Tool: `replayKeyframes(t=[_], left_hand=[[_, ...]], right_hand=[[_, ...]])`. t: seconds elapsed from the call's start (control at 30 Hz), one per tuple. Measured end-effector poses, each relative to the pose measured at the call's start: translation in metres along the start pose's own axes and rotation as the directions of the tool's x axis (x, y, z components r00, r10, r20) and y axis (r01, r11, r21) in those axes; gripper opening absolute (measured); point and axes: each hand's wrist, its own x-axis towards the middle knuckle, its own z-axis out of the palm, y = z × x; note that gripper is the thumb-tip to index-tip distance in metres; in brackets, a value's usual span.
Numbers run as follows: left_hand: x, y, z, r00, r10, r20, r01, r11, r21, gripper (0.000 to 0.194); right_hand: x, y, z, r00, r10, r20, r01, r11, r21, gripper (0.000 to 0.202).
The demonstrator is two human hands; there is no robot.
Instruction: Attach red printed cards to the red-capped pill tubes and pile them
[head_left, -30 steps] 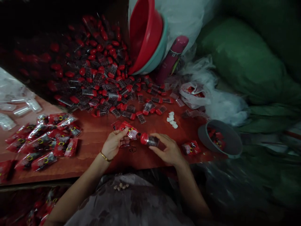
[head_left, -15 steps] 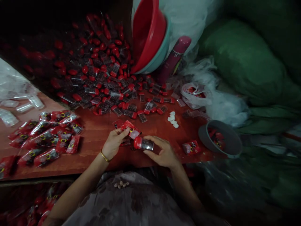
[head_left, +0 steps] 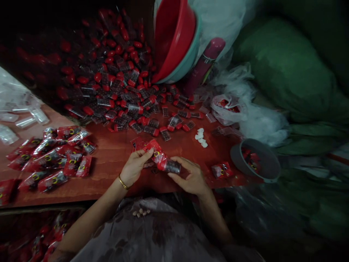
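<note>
My left hand (head_left: 135, 165), with a gold bangle at the wrist, pinches a small red printed wrapper (head_left: 156, 150) between thumb and fingers. My right hand (head_left: 192, 176) holds a small clear container (head_left: 172, 166) of dark contents with a red cap, by its clear end. The capped end meets the open-looking lower end of the wrapper; how far it sits inside is hard to tell. Under and behind my left hand lie more flat red wrappers (head_left: 135, 143). Beyond them is a large heap of red-capped containers (head_left: 133, 109).
Filled red packets (head_left: 51, 158) lie at the left, near clear empty containers (head_left: 39, 115). A grey bowl (head_left: 236, 160), a single packet (head_left: 221, 170), white pieces (head_left: 201, 138) and a plastic bag (head_left: 225, 112) are on the right. Red and teal basins (head_left: 188, 22) and a maroon bottle (head_left: 203, 63) stand behind.
The container's red cap has come up against the wrapper's lower end, and the wrapper now lies in line with it. The view has shifted slightly.
</note>
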Motion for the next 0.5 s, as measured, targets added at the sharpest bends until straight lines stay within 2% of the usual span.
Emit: replayKeyframes(t=[0.27, 0.5], left_hand=[[-0.003, -0.004, 0.006, 1.0, 0.026, -0.002, -0.026, 0.999, 0.029, 0.039], [0.0, -0.011, 0.003, 0.995, 0.098, -0.007, -0.097, 0.99, 0.101, 0.034]], right_hand=[[0.0, -0.004, 0.006, 1.0, 0.017, -0.012, -0.017, 1.0, 0.0, 0.038], [0.003, -0.011, 0.005, 0.999, -0.003, -0.04, -0.002, 0.992, -0.124, 0.036]])
